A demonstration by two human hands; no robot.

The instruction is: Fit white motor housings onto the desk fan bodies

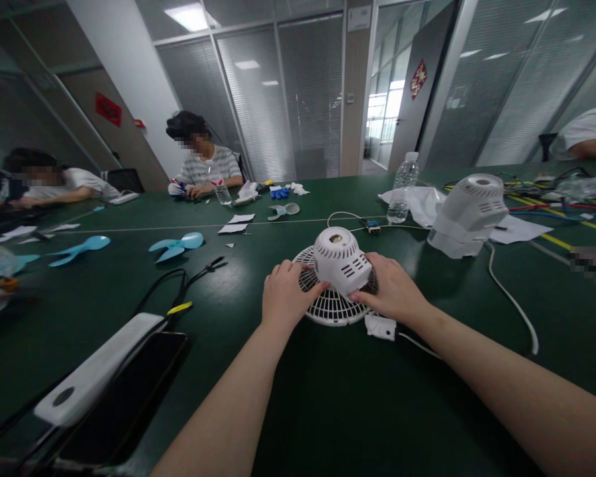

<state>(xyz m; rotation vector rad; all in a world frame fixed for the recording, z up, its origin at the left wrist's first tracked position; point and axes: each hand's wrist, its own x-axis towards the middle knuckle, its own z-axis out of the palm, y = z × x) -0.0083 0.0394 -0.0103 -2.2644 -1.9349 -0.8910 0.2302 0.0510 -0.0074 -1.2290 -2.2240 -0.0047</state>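
A white fan motor housing [342,260] with vent slots sits on a round white fan grille [330,310], which rests on the dark green table. My left hand [287,296] grips it from the left, its thumb against the lower housing and its fingers over the grille's left side. On the right, my right hand [391,288] is closed around the housing's side, thumb in front; some of its fingertips are hidden. Just below that hand lies a small white plastic piece [380,327], with a white cable running off to the right.
Another white fan housing [469,215] stands to the right, near a plastic bottle [403,187]. Blue fan blades [176,246], a white power strip [102,368] and a black phone [124,401] lie on the left. Several people sit around the table; loose wires [551,199] lie far right.
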